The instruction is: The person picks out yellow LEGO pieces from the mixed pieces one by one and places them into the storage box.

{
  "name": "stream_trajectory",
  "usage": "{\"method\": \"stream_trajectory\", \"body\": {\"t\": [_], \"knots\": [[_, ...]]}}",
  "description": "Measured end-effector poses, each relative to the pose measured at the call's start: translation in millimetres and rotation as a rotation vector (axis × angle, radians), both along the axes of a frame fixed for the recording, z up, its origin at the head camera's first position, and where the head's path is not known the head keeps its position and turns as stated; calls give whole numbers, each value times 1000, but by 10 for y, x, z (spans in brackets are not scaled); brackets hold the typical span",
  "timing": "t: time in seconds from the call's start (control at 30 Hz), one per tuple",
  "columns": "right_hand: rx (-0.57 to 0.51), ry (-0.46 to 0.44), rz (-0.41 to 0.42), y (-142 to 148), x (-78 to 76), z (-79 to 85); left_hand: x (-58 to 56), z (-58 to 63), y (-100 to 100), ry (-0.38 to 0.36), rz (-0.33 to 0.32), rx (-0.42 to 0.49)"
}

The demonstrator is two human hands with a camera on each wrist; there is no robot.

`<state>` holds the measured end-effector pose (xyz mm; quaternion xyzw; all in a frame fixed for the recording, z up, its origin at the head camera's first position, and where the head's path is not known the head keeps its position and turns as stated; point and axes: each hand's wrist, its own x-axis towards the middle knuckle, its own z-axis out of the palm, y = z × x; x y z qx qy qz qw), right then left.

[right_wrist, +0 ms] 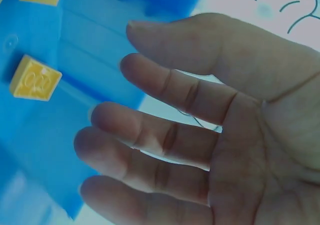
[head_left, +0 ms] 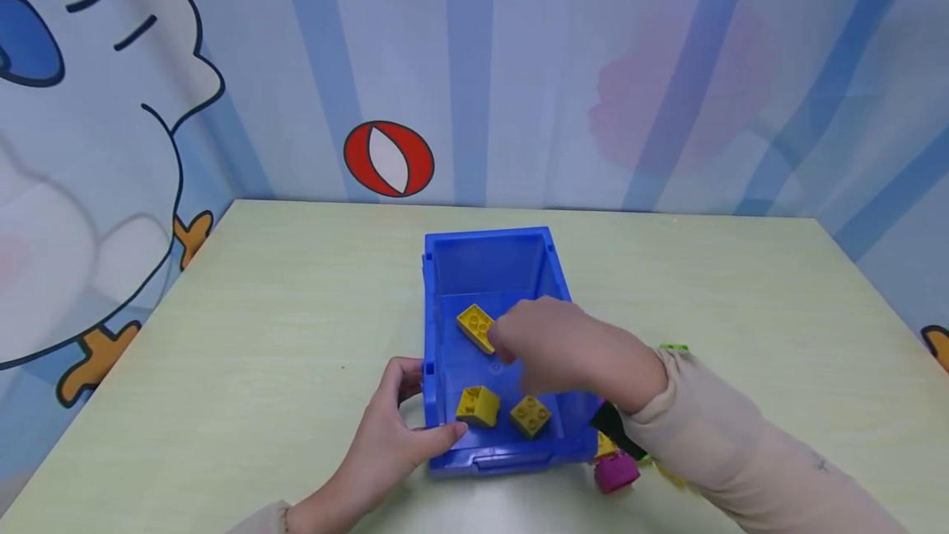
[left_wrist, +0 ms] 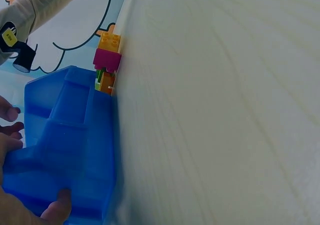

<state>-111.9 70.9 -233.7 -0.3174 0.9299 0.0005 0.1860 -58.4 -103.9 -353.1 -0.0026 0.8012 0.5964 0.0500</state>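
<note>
A blue plastic bin [head_left: 511, 458] stands on the table, its long side pointing away from me. My left hand [head_left: 393, 435] grips its near left part, thumb over the rim and fingers along the outer wall. Inside lie a yellow toy brick [head_left: 473, 322] farther in, a second yellow brick [head_left: 478, 406] near the front and a darker yellow brick [head_left: 530, 416] with studs up. Over the bin's right side hovers my right hand [head_left: 552, 344]. In the right wrist view its fingers [right_wrist: 160, 135] are spread and loosely bent, with nothing between them.
Outside the bin's right wall, partly behind my right forearm, lie several loose bricks, among them a magenta one [head_left: 616, 472], a yellow one [head_left: 605, 444] and a green one [head_left: 674, 347]. A printed cloth backdrop [head_left: 519, 89] rises behind the table's far edge.
</note>
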Motion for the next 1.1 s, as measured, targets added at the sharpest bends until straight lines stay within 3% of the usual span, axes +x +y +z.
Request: {"method": "stream_trajectory", "body": {"t": [0.5,0.77,1.1], "knots": [[-68,75,-50,487,-40,225,13,6,4,3,4,1],[-41,66,-74,759,-91,170,14,9,6,-17,10,-8],[-69,-42,-133,968,-79,-18,10,7,7,-7,1,-5]]}}
